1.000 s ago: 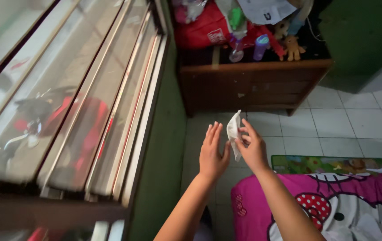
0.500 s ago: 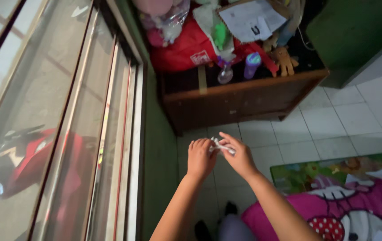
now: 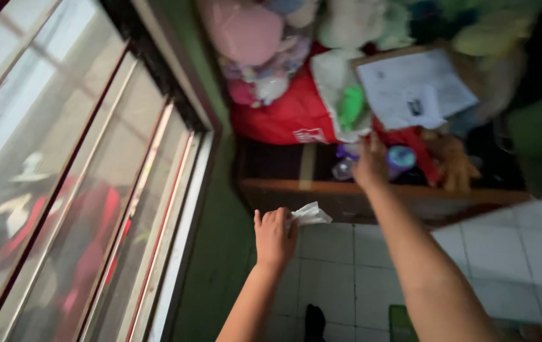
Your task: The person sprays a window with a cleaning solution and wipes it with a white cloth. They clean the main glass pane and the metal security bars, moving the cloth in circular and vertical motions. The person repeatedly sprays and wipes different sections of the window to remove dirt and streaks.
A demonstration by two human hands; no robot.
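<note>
The left hand (image 3: 275, 235) is curled shut around a crumpled white tissue (image 3: 309, 215), which sticks out to the right of the fingers and hangs in the air above the pale tiled floor (image 3: 340, 266), just in front of the wooden cabinet (image 3: 347, 199); the right hand (image 3: 370, 166) is stretched out further ahead, over the cabinet's top edge, its fingers resting at a small clear bottle (image 3: 345, 168) that stands beside a purple bottle with a blue cap (image 3: 400, 159) (the view is blurred here, so whether the fingers close on the clear bottle or only touch it cannot be told); the two hands are well apart, the right one higher in the view than the left; on the cabinet behind the bottles lie a red bag (image 3: 280, 117), a sheet of white paper (image 3: 413, 85) on a board, a green toy (image 3: 350, 106) and a brown stuffed toy (image 3: 454, 166); to the left runs a long window of glass slats (image 3: 81, 164) set against a green wall (image 3: 220, 253).
</note>
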